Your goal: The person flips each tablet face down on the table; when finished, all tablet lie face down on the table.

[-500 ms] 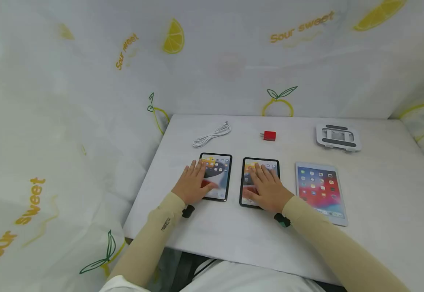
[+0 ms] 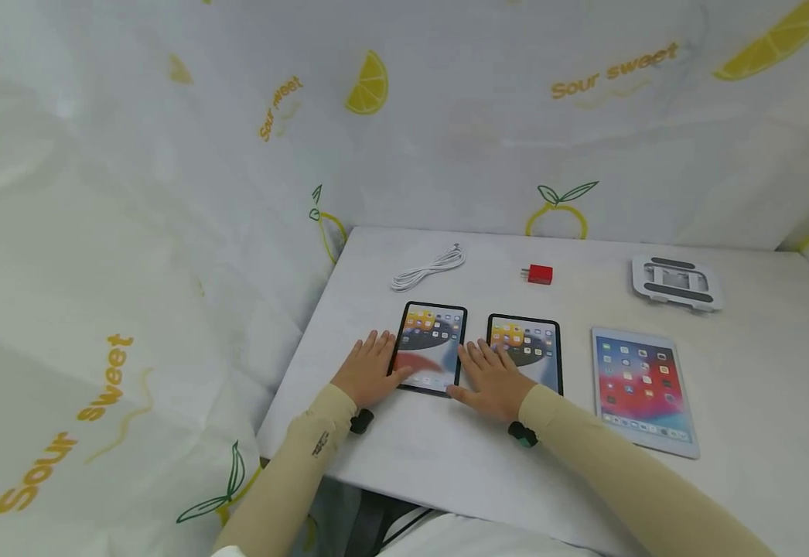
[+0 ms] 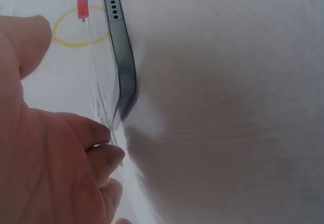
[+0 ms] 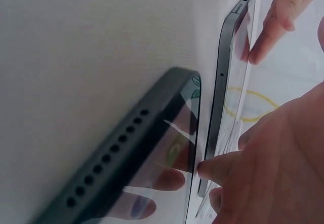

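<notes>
Two black-rimmed tablets with lit screens lie side by side on the white table. At the left edge of the left tablet [image 2: 432, 340] is my left hand [image 2: 368, 375], fingers stretched out and thumb along the near left corner. My right hand [image 2: 493, 383] reaches over the lower left part of the right tablet [image 2: 540, 340], hiding that corner. Its fingertips and thumb lie at the left tablet's right edge. In the left wrist view a grey tablet side [image 3: 125, 57] with speaker holes shows close by the left hand. Fingers mirror in the near tablet's glass [image 4: 177, 133] in the right wrist view.
To the right lies a white-framed tablet [image 2: 644, 387], partly beside the right sleeve. Along the back are a coiled white cable [image 2: 428, 268], a red charger plug [image 2: 540, 275] and a folded white stand [image 2: 676, 282]. A white printed sheet [image 2: 460, 139] hangs behind the table.
Both hands have left the screens. The left hand has slid left to the left tablet's outer edge; the right hand has shifted left from the right tablet to the left tablet's right edge.
</notes>
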Available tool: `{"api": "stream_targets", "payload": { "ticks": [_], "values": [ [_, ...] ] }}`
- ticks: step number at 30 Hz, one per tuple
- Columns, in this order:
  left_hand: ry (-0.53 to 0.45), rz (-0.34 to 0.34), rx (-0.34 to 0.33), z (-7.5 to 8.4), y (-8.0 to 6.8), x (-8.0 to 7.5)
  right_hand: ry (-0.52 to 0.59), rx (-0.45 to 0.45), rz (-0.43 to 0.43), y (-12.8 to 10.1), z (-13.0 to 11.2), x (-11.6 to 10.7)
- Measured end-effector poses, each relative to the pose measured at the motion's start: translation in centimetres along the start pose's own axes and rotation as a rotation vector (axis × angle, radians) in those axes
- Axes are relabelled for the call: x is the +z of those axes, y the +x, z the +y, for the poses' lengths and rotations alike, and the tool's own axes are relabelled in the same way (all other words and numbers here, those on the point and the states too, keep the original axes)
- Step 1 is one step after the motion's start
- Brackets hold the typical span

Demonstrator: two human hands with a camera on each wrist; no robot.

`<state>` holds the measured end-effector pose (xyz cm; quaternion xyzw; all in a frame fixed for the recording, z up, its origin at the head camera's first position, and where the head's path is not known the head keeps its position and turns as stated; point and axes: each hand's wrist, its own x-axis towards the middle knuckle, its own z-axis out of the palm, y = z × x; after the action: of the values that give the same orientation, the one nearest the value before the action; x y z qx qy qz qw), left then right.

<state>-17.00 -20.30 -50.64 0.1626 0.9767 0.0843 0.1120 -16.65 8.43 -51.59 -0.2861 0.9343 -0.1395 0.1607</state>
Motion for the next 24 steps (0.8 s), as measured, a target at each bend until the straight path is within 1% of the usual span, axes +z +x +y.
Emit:
{"api": "stream_targets", "payload": {
  "ticks": [2,4,9,12,18,22,24],
  "values": [
    [0.000,-0.009,0.009,-0.2,-0.1,0.4,0.018,-0.008,-0.008,0.1,-0.3,0.0],
    [0.000,-0.020,0.024,-0.4,-0.2,0.7,0.007,0.000,-0.028,0.2,-0.4,0.1],
    [-0.011,-0.049,0.053,-0.5,-0.1,0.8,0.038,0.004,-0.066,0.7,-0.8,0.0],
    [0.009,-0.065,0.050,-0.3,0.1,0.7,0.112,0.007,-0.088,0.9,-0.9,-0.5],
    [0.096,-0.023,0.059,0.4,0.7,1.1,0.298,0.024,-0.114,0.9,-1.1,-1.7],
    [0.123,-0.010,0.048,1.3,0.4,0.9,0.402,0.034,-0.114,0.5,-1.5,-2.0],
    [0.127,-0.009,0.044,1.5,0.3,0.7,0.429,0.025,-0.100,0.1,-1.8,-2.2]
  ]
}}
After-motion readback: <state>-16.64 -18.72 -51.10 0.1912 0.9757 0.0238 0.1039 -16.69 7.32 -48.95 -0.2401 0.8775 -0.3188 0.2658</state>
